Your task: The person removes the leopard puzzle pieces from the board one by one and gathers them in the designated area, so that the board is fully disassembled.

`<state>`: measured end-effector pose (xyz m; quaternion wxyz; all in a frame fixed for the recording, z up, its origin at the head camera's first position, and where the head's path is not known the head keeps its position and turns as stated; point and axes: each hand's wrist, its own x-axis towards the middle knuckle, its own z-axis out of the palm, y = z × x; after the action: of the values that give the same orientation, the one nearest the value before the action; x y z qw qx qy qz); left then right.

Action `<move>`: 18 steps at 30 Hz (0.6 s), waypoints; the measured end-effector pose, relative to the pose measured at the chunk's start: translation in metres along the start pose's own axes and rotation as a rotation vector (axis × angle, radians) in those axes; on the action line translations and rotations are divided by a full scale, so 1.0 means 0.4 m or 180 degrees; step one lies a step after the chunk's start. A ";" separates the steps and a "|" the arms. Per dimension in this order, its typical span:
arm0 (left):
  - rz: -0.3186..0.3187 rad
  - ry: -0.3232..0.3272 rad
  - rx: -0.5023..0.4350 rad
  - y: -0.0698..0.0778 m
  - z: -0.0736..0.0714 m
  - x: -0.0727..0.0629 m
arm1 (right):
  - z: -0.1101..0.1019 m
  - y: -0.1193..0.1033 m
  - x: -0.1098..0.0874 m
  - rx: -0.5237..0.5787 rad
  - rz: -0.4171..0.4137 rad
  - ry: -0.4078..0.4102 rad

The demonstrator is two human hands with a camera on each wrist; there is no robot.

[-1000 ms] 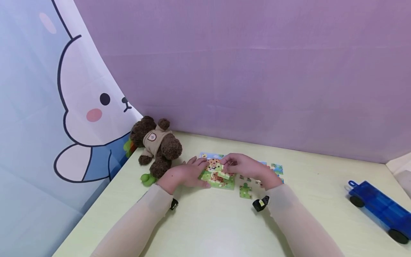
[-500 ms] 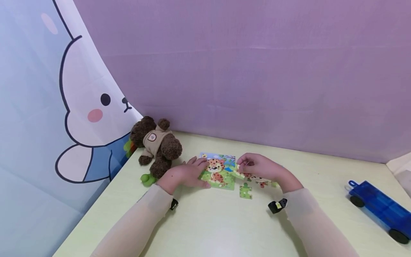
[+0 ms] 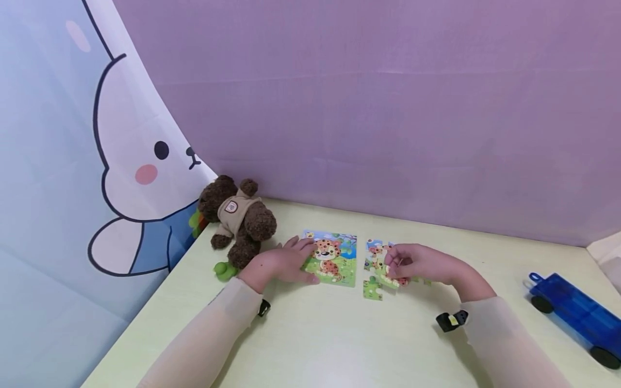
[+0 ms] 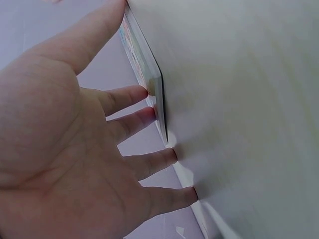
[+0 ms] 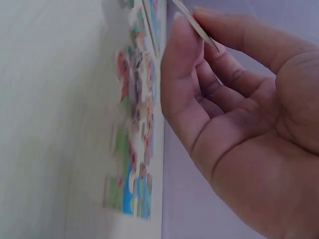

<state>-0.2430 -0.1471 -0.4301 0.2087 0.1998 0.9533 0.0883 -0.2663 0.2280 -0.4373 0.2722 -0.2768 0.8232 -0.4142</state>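
A square picture card [image 3: 335, 277] showing a spotted cub on grass lies mid-table. My left hand [image 3: 283, 264] rests with spread fingers at its left edge; in the left wrist view that hand [image 4: 84, 149] has some fingertips against the card [image 4: 144, 55] and others down on the tabletop. My right hand [image 3: 422, 264] pinches a green-and-cream jigsaw piece [image 3: 386, 278] between thumb and fingers, above other jigsaw pieces [image 3: 372, 290]. Seen from the right wrist, the piece [image 5: 199, 27] is edge-on and the loose pieces [image 5: 137, 124] are blurred behind it. The hand hides several of them.
On the left, a brown teddy bear [image 3: 237, 213] in a beige shirt lies beside a small green toy [image 3: 225, 271]. A blue toy wagon [image 3: 574, 312] with black wheels stands at the right. Purple cloth [image 3: 368, 118] hangs behind the pale table [image 3: 320, 339].
My right hand has moved right with the jigsaw piece, from over the card to over the loose pieces. The cub picture is now more fully visible. My left hand has stayed put.
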 end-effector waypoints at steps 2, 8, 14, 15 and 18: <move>0.0007 0.0009 0.0008 0.000 0.001 0.000 | 0.001 0.006 -0.009 -0.0002 0.0006 -0.0102; 0.0013 0.0008 0.0022 0.002 -0.001 -0.002 | 0.010 0.008 -0.027 -0.0007 -0.0039 -0.0305; 0.0002 -0.0003 0.0015 0.004 -0.003 -0.004 | 0.019 0.006 -0.034 -0.0114 -0.0079 -0.0383; -0.0001 -0.0005 0.0005 0.005 -0.003 -0.004 | 0.020 0.005 -0.035 -0.0155 -0.0074 -0.0355; -0.0008 -0.0013 -0.0021 0.005 -0.005 -0.006 | 0.023 0.003 -0.036 -0.0247 -0.0043 -0.0266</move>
<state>-0.2409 -0.1464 -0.4271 0.2115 0.1980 0.9528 0.0908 -0.2502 0.2336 -0.4400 0.2926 -0.3098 0.8247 -0.3719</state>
